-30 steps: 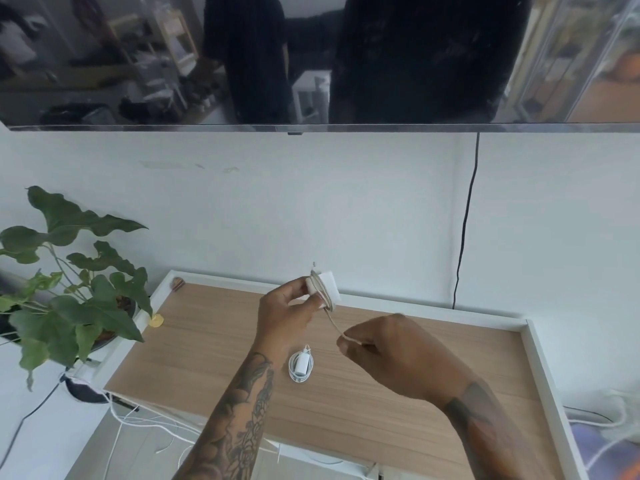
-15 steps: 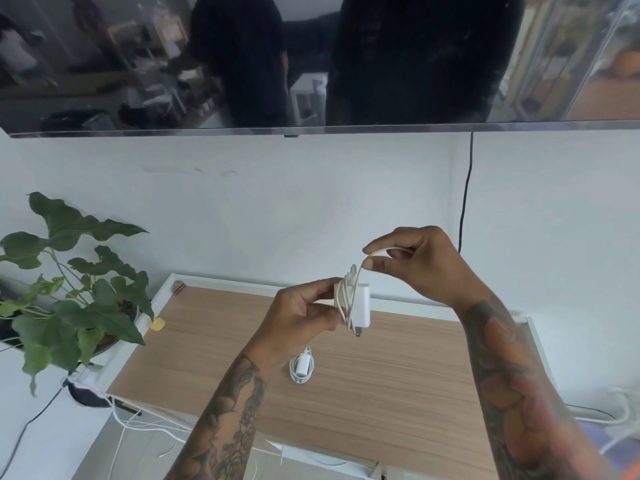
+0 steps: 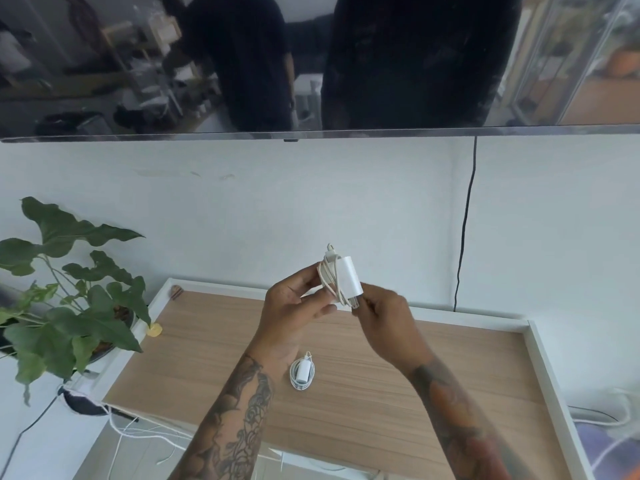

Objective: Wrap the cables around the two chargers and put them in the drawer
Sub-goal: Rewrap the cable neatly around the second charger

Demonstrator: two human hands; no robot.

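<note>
A white charger [image 3: 348, 278] with its cable [image 3: 328, 278] coiled around it is held up above the wooden top. My left hand [image 3: 292, 308] grips its left side. My right hand [image 3: 384, 318] pinches the cable's end at the charger's lower edge, by the plug prongs. A second white charger [image 3: 303, 371] lies on the wooden surface [image 3: 381, 393] below my hands, its cable wound in a ring around it. No drawer shows in this view.
A potted plant [image 3: 65, 299] stands at the left edge. A white rim [image 3: 550, 386] borders the wooden surface. A black cord [image 3: 465, 223] runs down the wall under a wall-mounted screen [image 3: 311, 64]. Loose white cables [image 3: 138, 434] hang below the front left.
My right hand has come down from above the charger to its lower right edge, carrying the cable's end around it. The charger has tilted. The second charger has not moved.
</note>
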